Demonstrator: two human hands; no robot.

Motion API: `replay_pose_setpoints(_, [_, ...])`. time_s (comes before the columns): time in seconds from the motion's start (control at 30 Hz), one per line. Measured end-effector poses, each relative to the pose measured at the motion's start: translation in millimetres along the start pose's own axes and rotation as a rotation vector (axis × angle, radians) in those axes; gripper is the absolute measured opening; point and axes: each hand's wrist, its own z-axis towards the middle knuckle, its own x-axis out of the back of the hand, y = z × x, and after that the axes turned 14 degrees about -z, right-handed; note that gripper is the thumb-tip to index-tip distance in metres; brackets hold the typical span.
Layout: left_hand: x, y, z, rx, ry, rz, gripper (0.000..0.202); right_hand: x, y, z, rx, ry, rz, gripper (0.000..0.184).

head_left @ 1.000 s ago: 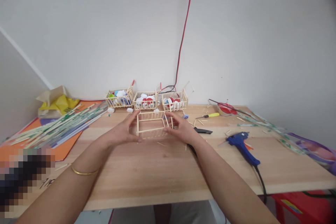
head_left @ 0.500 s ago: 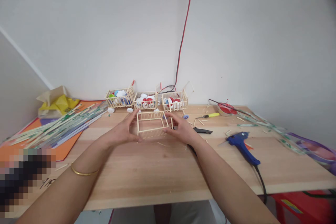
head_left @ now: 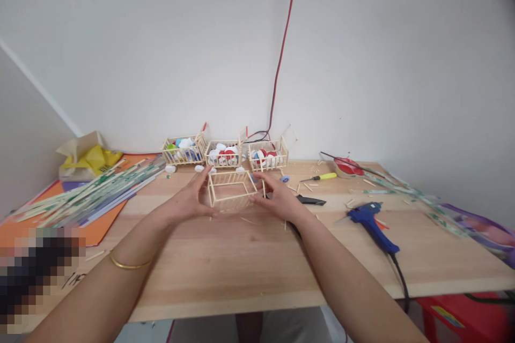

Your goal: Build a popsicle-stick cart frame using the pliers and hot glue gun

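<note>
A small open box frame of thin wooden sticks (head_left: 234,193) stands on the wooden table (head_left: 249,262), a little beyond its middle. My left hand (head_left: 185,201) grips the frame's left side, thumb in front and fingers curled over the top rail. On the opposite side, my right hand (head_left: 277,198) pinches the frame with thumb and fingers. A gold bangle (head_left: 126,263) circles my left wrist.
Three stick baskets (head_left: 225,153) filled with coloured caps line the wall. A blue glue gun (head_left: 372,222) lies at the right, with a yellow-handled tool (head_left: 324,176) and red dish (head_left: 346,167) behind. Long sticks (head_left: 84,195) lie on orange sheets at left. A red-black cable (head_left: 281,53) hangs down.
The stick frame has tilted slightly between my hands, its top opening now facing more upward. Both hands keep their hold and have barely shifted.
</note>
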Motion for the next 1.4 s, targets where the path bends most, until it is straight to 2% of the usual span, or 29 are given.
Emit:
replay_pose_setpoints(0.23, [1.0, 2, -1, 0.016, -0.020, 0.028, 0.120, 1, -1, -1, -0.002, -0.010, -0.005, 0.055])
replay_pose_setpoints(0.47, [-2.8, 6, -3, -0.015, 0.035, 0.103, 0.110, -2, 1, 0, 0.012, 0.002, -0.034, 0.056])
replay_pose_setpoints(0.63, [-2.1, 4, -3, -0.013, -0.009, 0.232, 0.115, -4, 4, 0, 0.026, 0.005, -0.047, 0.055])
replay_pose_setpoints(0.77, [4.0, 10, -4, -0.013, -0.041, 0.196, 0.112, -4, 4, 0, 0.025, 0.002, -0.040, 0.054])
replay_pose_setpoints(0.87, [9.9, 18, -5, 0.018, -0.042, 0.136, 0.100, -4, 3, 0, 0.014, 0.002, -0.044, 0.054])
replay_pose_setpoints(0.93, [13.8, 21, -6, 0.011, -0.032, 0.109, 0.085, -3, 2, 0, 0.012, 0.006, -0.055, 0.054])
replay_pose_setpoints(1.07, [19.8, 17, -4, -0.079, -0.009, 0.077, 0.050, -2, 0, 0, 0.013, 0.017, -0.091, 0.052])
replay_pose_setpoints(1.13, [21.4, 14, -2, -0.125, -0.019, 0.102, 0.039, -1, 0, 1, 0.013, 0.016, -0.100, 0.051])
replay_pose_setpoints(1.4, [20.6, 8, 3, -0.219, -0.024, 0.116, 0.031, -3, 1, 1, 0.012, 0.013, -0.102, 0.050])
